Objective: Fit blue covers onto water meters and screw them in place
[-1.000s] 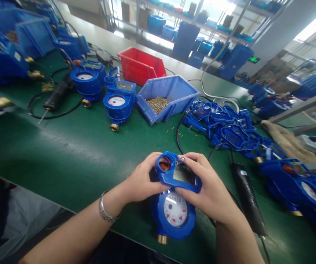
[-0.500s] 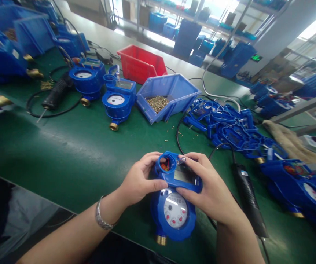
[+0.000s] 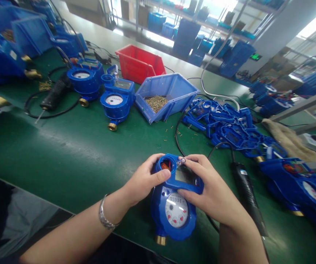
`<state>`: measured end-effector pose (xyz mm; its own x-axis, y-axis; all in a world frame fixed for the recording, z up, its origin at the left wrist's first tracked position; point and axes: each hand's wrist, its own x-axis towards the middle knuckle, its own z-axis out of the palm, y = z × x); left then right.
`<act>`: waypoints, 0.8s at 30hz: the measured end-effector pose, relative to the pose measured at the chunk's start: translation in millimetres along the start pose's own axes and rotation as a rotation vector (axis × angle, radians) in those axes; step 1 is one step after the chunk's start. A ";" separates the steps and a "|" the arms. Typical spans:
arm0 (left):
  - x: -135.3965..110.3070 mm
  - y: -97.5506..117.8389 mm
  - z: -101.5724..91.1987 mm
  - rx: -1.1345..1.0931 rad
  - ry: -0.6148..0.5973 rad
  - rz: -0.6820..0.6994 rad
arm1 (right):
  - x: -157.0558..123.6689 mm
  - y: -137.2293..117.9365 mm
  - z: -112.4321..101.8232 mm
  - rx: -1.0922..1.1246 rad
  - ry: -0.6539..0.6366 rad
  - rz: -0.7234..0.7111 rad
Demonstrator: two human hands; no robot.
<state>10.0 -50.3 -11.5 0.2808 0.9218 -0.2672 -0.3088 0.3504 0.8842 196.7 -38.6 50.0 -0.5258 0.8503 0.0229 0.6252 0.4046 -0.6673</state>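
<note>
A blue water meter (image 3: 173, 211) with a white dial and a brass pipe end sits at the near edge of the green table. Across its upper part lies a blue cover (image 3: 171, 181) with a round opening and a display window. My left hand (image 3: 144, 179) grips the cover's left side, thumb at the rim of the round opening, where orange-red wires show. On the right side, my right hand (image 3: 210, 183) holds the same cover between thumb and fingers. Its fingertips rest by a small clear piece at the top edge. Some fingers are hidden behind the cover.
Beyond my hands stand a blue bin (image 3: 166, 95) of small brass screws and a red bin (image 3: 140, 64). Loose blue covers (image 3: 224, 124) pile at right, near a black electric screwdriver (image 3: 248, 198). Another screwdriver (image 3: 55, 93) and more water meters (image 3: 116, 101) are at left.
My left thumb has moved up from the cover's lower edge to the rim of the round opening. The right hand stays almost where it was; the clear piece shows a little more.
</note>
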 end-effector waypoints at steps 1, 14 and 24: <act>-0.3 1.3 0.8 0.018 0.006 -0.009 | 0.1 -0.3 -0.3 -0.001 -0.001 -0.004; -1.5 2.9 1.4 0.177 0.052 -0.067 | 0.2 11.6 -3.6 0.126 -0.105 -0.097; -1.4 1.6 6.2 0.229 0.083 -0.060 | -12.5 34.9 3.1 0.403 -0.084 -0.076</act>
<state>14.8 -52.2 -7.3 0.2142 0.9141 -0.3443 -0.0773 0.3672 0.9269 223.3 -36.2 24.0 -0.6174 0.7859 0.0334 0.3159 0.2865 -0.9045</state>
